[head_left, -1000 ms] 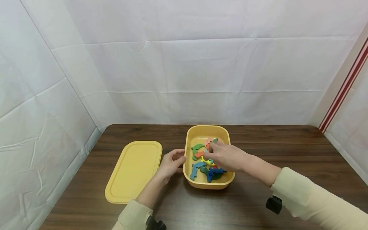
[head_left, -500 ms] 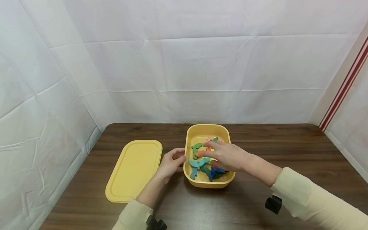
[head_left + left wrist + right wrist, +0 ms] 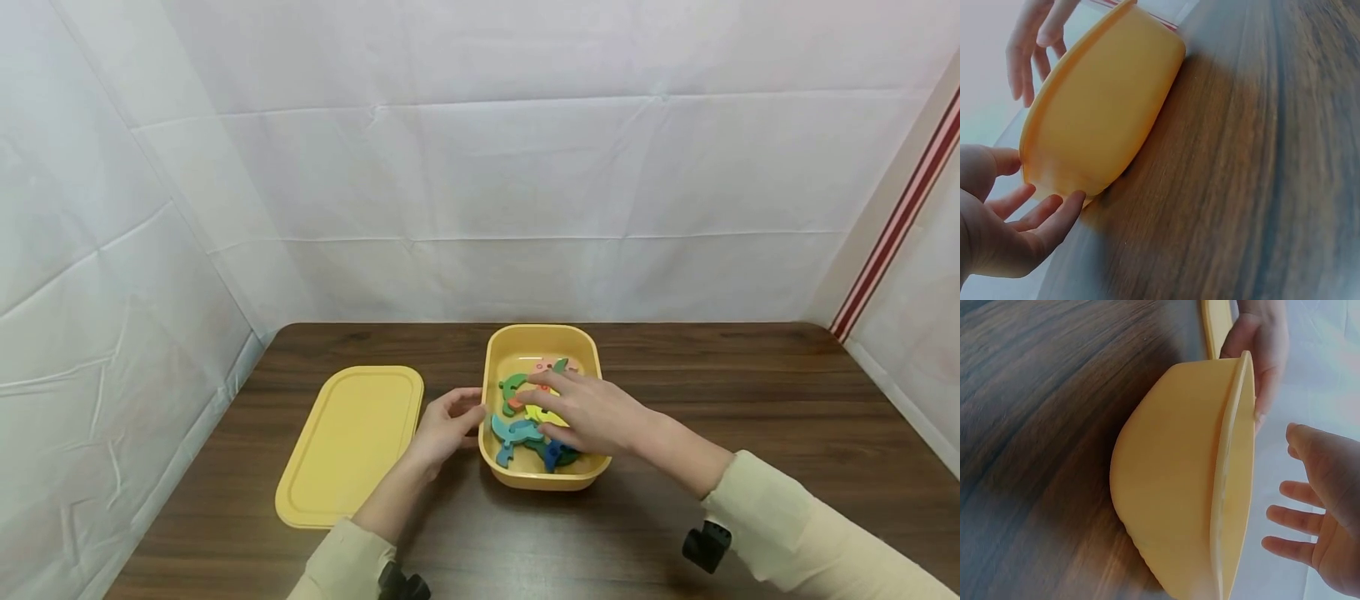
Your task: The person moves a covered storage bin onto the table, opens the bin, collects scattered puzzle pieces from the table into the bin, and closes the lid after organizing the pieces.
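Note:
A yellow plastic bin (image 3: 542, 331) holds a loose pile of flat, brightly coloured pieces, some shaped like animals. My right hand (image 3: 592, 410) is over the bin with its fingers spread and pointing left, nothing held between them. Below its fingertips lies a yellow piece (image 3: 542, 415); a turquoise piece (image 3: 517, 431) lies to the left, on top of a blue one. A green curved piece (image 3: 512, 386) rests near the left wall, and a dark blue piece (image 3: 553, 454) is partly under the hand. With loosely bent fingers my left hand (image 3: 444, 427) touches the bin's outer left side.
A yellow lid (image 3: 352, 446) lies flat on the dark wooden table (image 3: 720, 375), left of the bin. White sheeting (image 3: 480, 175) hangs behind the table and along both sides.
The turquoise piece has come to lie on the blue one at the bin's front left. My right hand's fingers have spread and shifted over the yellow piece. The left hand stays put.

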Available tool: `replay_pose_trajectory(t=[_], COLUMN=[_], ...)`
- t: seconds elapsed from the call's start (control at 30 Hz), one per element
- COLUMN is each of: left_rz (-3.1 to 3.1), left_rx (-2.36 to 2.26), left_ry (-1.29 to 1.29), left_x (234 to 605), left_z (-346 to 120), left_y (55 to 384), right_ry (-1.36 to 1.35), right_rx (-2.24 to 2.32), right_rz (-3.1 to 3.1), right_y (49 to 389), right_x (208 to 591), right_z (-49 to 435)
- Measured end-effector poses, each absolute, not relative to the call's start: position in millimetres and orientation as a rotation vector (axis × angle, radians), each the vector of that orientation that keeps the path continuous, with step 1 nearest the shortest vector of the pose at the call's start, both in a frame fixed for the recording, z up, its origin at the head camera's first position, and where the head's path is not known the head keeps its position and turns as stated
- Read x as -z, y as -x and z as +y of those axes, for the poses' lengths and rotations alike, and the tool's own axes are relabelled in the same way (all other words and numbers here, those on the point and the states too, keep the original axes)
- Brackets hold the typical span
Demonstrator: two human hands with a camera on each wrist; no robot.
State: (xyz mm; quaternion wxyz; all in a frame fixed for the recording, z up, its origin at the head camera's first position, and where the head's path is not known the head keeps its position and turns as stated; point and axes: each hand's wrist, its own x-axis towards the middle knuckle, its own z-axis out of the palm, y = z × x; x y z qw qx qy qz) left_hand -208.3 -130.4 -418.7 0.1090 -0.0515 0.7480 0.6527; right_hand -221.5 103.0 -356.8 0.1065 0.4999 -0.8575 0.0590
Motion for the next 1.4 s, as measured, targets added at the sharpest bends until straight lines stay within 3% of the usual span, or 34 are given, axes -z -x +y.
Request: replay_pose_trajectory(t=[0.6,0.93,1.4], left_rz=[2.584,2.843,2.934], left_rx=[-1.776,-1.625,-1.495], left_ry=[0.069,-0.097,-0.139], left_x=[403.4,393.7,384.3], left_z=[-147.3,-176.8,-222.3], left_y=[195.3,185.1,180.8], right_ry=[-1.362,-1.183,-1.043], right_rx=[-0.420,-0.540,-0.852], right_rz=[-2.552,-2.610,-2.674], right_y=[220.7,219.1,212.6], right_x=[352.1,349.3,348.5], right_z=[92.7,74.5,44.2])
